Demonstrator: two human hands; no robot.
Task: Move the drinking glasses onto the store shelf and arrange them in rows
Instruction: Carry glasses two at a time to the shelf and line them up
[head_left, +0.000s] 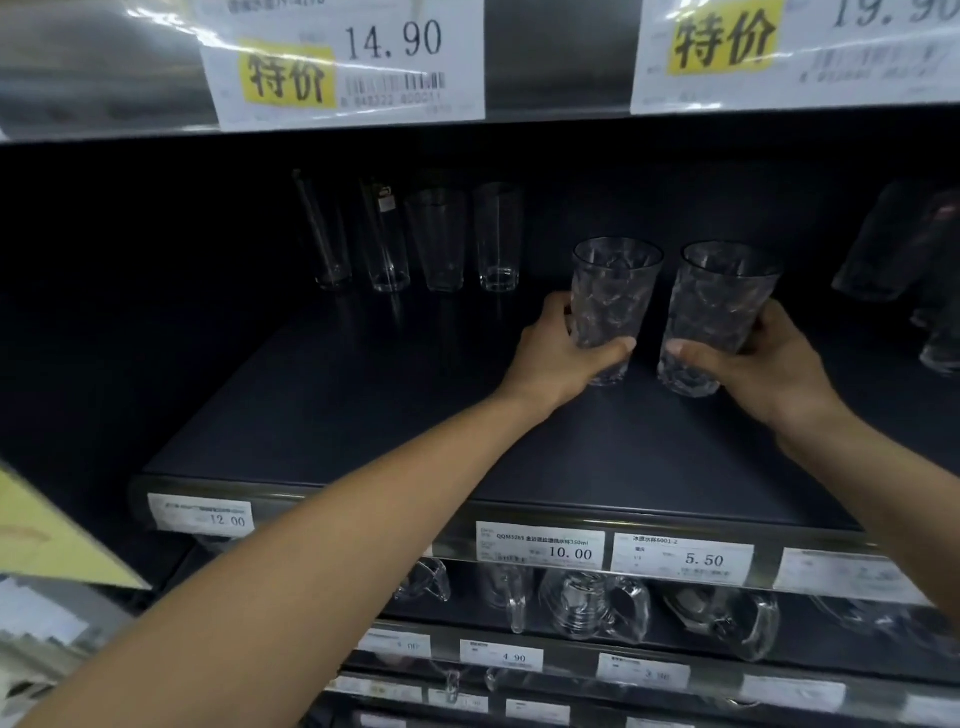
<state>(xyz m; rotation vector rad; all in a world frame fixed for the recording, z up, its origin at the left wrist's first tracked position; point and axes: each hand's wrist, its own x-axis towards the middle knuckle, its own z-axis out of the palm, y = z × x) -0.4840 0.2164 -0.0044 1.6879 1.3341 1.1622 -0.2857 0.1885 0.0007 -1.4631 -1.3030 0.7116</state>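
Both my arms reach into a dark store shelf (363, 415). My left hand (556, 358) grips a clear faceted drinking glass (613, 291) round its lower half, thumb across the front. My right hand (763, 358) grips a second faceted glass (722, 301) the same way. The two glasses stand upright side by side, a small gap between them, with their bases at or just above the shelf surface. At the back of the shelf several tall clear glasses (441, 239) stand in a row.
More glasses (893, 249) stand at the shelf's right end. Price labels (540, 545) line the shelf's front edge. The shelf above, with large price tags (343, 62), overhangs closely. Glass mugs (592, 603) fill the shelf below.
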